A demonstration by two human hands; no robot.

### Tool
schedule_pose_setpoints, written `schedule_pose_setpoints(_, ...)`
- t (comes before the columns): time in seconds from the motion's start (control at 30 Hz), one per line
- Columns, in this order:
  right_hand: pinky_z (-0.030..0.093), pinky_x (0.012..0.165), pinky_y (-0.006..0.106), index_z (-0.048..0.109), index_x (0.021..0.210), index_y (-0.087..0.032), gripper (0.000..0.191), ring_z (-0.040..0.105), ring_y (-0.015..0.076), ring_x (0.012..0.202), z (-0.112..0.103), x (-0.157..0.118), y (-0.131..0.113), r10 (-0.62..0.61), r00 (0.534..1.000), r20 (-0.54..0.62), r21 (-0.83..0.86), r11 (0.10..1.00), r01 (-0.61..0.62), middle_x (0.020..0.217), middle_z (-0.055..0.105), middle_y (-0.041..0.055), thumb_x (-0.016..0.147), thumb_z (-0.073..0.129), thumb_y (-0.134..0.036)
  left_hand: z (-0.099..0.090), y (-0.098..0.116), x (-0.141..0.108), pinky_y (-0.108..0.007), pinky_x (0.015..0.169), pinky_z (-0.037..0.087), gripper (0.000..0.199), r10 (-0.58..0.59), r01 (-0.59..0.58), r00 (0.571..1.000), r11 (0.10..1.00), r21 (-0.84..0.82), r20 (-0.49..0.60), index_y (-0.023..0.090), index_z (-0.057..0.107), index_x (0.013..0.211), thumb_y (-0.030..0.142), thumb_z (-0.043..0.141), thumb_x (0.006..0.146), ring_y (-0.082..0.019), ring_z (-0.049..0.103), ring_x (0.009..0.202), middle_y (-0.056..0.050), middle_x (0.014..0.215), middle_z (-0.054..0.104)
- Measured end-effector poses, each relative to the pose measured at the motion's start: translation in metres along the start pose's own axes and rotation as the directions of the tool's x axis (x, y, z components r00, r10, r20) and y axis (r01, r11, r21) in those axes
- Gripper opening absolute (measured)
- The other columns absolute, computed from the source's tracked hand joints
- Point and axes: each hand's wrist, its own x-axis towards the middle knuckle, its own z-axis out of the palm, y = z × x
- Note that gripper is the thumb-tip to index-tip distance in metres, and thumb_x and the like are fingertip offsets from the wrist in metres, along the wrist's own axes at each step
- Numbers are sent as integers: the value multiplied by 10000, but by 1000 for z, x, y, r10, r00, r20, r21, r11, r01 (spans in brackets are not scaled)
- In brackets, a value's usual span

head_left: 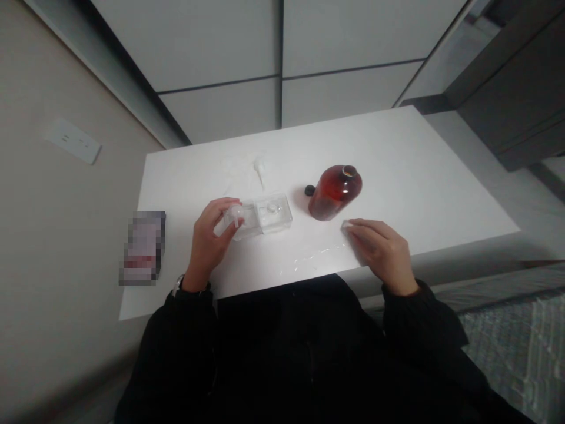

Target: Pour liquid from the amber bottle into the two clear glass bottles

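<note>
My left hand (212,238) has its thumb and fingers round a small whitish rounded piece (236,213) at the left end of a clear plastic tray (276,224). In the tray's right compartment lies a small clear ring-like item (272,208). My right hand (378,244) is pinched near the table's front edge, with a small pale object (346,225) at its fingertips, too small to name. Between the hands, nearer the right, stands an open reddish-brown bottle (333,194). A black cap (309,190) lies just left of it.
A small white nozzle-like piece (259,171) lies behind the tray on the white table (375,141). A blurred box-like item (143,247) is at the left edge. Small clear droplets or bits dot the table's front. A wall borders the left side.
</note>
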Motion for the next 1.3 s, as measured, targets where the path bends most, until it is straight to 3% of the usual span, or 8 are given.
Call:
schedule_pose_setpoints(0.2, 670, 877, 432, 785, 1111, -192, 155, 797, 271, 1001, -2, 0, 5, 35, 999, -36, 16, 999, -35, 1120, 824, 118, 1009, 670, -173, 0, 0, 0, -394, 1006, 571, 326, -11, 11, 1000, 1000, 8, -1, 231, 718, 1147, 516, 684, 993, -249, 670, 1241, -93, 1297, 727)
schedule_pose_setpoints(0.5, 666, 909, 476, 761, 1244, -178, 271, 785, 297, 1053, -1, 1, 7, 55, 998, 10, -15, 998, -55, 1190, 810, 139, 1006, 712, -296, 0, -1, 0, -401, 993, 580, 317, -14, 14, 1000, 1000, -1, 2, 228, 713, 1135, 508, 683, 990, -254, 672, 1237, -101, 1290, 725)
schedule_pose_setpoints(0.67, 670, 852, 430, 775, 1154, -181, 189, 795, 272, 963, 0, 2, 11, 57, 998, -15, -30, 998, -58, 1085, 829, 114, 1005, 716, -280, 0, -2, 0, -399, 993, 576, 292, -7, 7, 1000, 1000, -2, 0, 231, 713, 1146, 478, 691, 993, -247, 672, 1233, -93, 1283, 725)
schedule_pose_setpoints(1.0, 667, 892, 418, 765, 1165, -198, 181, 798, 259, 986, -7, 5, 1, 36, 993, -112, 3, 999, -36, 1089, 832, 109, 988, 726, -204, -1, -1, 0, -432, 1045, 570, 303, 8, -8, 1000, 1000, 12, 16, 234, 695, 1165, 494, 660, 1014, -251, 667, 1246, -88, 1290, 719)
schedule_pose_setpoints(1.1, 670, 894, 428, 765, 1179, -208, 202, 799, 263, 998, -7, 6, -3, 20, 993, -121, 19, 1000, -18, 1100, 831, 106, 981, 730, -188, 0, -5, 0, -494, 1141, 525, 440, 27, -28, 999, 999, 27, 36, 240, 652, 1274, 565, 694, 981, -281, 644, 1305, -105, 1348, 690)
schedule_pose_setpoints(1.2, 671, 891, 428, 764, 1194, -207, 220, 799, 266, 1004, -7, 8, -5, 1, 994, -112, 40, 999, 3, 1109, 827, 109, 979, 728, -176, 0, -9, 3, -555, 1247, 430, 819, 83, -85, 994, 996, 22, 77, 256, 505, 1483, 646, 829, 839, -327, 594, 1394, -139, 1447, 634)
schedule_pose_setpoints(1.3, 673, 885, 419, 762, 1192, -205, 222, 801, 259, 991, -6, 9, -7, -19, 993, -120, 60, 998, 27, 1099, 827, 106, 975, 733, -169, -1, -6, 8, -553, 1238, 443, 1133, 130, -135, 985, 990, 34, 109, 271, 298, 1626, 696, 879, 750, -340, 592, 1401, -157, 1472, 620)
